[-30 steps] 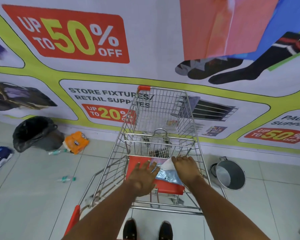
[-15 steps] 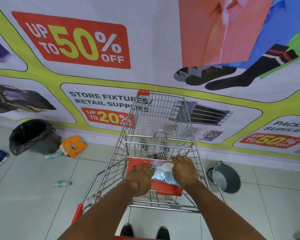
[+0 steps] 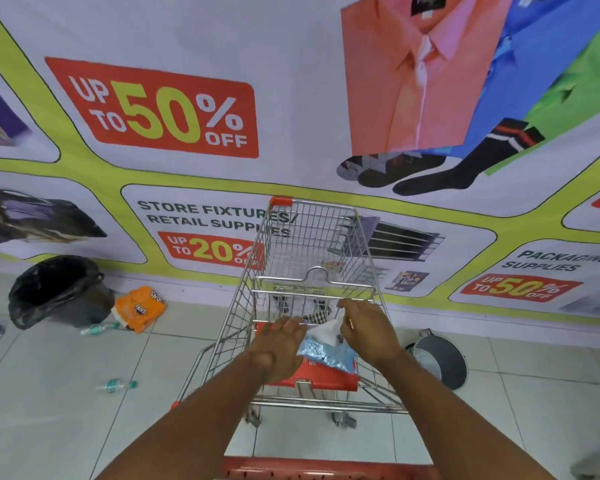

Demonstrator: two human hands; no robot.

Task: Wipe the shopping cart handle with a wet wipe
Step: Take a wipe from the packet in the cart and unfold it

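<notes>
A metal shopping cart (image 3: 312,237) stands in front of me with a red child seat flap (image 3: 326,377). Its red handle (image 3: 326,469) shows at the bottom edge, below both forearms. A light blue wet wipe pack (image 3: 326,351) lies on the red flap. My left hand (image 3: 278,344) rests flat on the pack's left side, fingers spread. My right hand (image 3: 368,329) pinches a white wipe (image 3: 329,327) that sticks up out of the pack.
A black bin bag (image 3: 56,292) and an orange packet (image 3: 139,308) lie by the wall at left. Two plastic bottles (image 3: 115,385) lie on the tiled floor. A metal bucket (image 3: 437,358) stands right of the cart. A printed banner covers the wall.
The view has tilted up, so the red handle now shows at the bottom. My right hand has pulled the white wipe a little higher out of the pack. My left hand stays on the pack.
</notes>
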